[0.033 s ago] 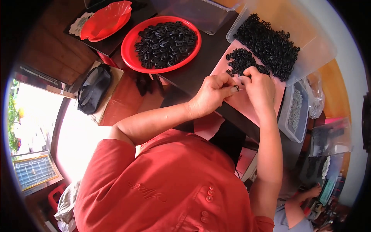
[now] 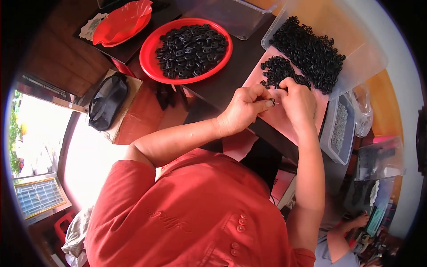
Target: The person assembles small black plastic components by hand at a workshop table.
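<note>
Red shirt (image 2: 187,218), one, worn by the person; fills the lower centre of the frame.
Dark table (image 2: 247,58), one; spans the upper centre to the right.
Clear plastic bin (image 2: 367,51), one, upper right; contains a heap of small black links (image 2: 307,53).
Red basin (image 2: 143,58), one, round, upper centre; filled with flat black slotted pieces (image 2: 191,51).
Pink sheet (image 2: 287,124), one, flat on the table, right of centre, beneath both hands.
Clear tub (image 2: 327,141), one, at the right beside the pink sheet; holds many small silvery parts (image 2: 340,127), too fine to identify.
Red dish (image 2: 122,24), one, wavy-rimmed, upper left.
Black bag (image 2: 106,104), one, left, resting on a carton.
Left hand (image 2: 247,107), centre right: fingers curled, thumb and forefinger closed in a pinch.
Right hand (image 2: 299,102), just right of the left, the two near each other: fingers bent inward, thumb and forefinger drawn close together; whether anything is gripped there cannot be told.
Loose pile of black links (image 2: 279,70), one, on the upper part of the pink sheet, just beyond the right hand.
Small black piece (image 2: 272,102), one, right of centre above the pink sheet, caught between the left thumb and forefinger; detail too small to read.
</note>
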A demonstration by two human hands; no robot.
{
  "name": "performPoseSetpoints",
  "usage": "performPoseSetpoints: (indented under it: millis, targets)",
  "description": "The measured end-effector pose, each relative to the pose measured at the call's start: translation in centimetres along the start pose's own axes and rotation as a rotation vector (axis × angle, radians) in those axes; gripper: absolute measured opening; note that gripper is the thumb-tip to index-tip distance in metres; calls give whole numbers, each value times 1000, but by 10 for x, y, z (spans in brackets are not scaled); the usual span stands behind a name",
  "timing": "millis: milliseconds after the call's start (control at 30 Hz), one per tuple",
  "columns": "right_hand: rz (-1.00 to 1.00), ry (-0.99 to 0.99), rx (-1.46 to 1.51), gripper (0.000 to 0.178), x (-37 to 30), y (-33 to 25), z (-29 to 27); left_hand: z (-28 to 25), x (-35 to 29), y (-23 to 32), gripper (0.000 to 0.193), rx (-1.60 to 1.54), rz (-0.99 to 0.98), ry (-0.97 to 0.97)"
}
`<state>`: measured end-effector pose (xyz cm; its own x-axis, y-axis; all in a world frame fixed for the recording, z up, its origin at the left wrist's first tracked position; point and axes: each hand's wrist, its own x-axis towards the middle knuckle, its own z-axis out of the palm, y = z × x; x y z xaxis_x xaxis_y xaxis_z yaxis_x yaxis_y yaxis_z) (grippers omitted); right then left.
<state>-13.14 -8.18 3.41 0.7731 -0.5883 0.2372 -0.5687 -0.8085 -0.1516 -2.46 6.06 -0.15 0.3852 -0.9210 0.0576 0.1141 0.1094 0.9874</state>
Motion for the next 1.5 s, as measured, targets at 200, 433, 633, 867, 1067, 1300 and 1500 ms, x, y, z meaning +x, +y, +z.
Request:
performPoseSetpoints:
  millis: [200, 433, 633, 867, 1067, 1300, 1500]
  targets:
    - [-13, 7, -31, 12, 3, -2, 5, -2, 0, -3, 9, -30, 33, 6]
    - [-193, 39, 321, 9, -41, -20, -30, -3, 15, 1, 10, -270, 142, 166]
    - [-367, 203, 517, 13, -55, -45, -19, 19, 32, 20, 9, -734, -91, 112]
    - [-139, 244, 891, 17, -79, -47, 0, 38, 19, 17, 11, -867, -228, 84]
    - [-31, 359, 823, 14, -96, -52, 17, 38, 14, 11, 8, -703, -194, 117]
    - [290, 320, 1350, 14, -66, -4, -14, 32, 2, 0, 11, -421, -41, 136]
    - [328, 232, 1467, 14, -60, 0, -11, 29, -1, 0, 12, -250, -4, 76]
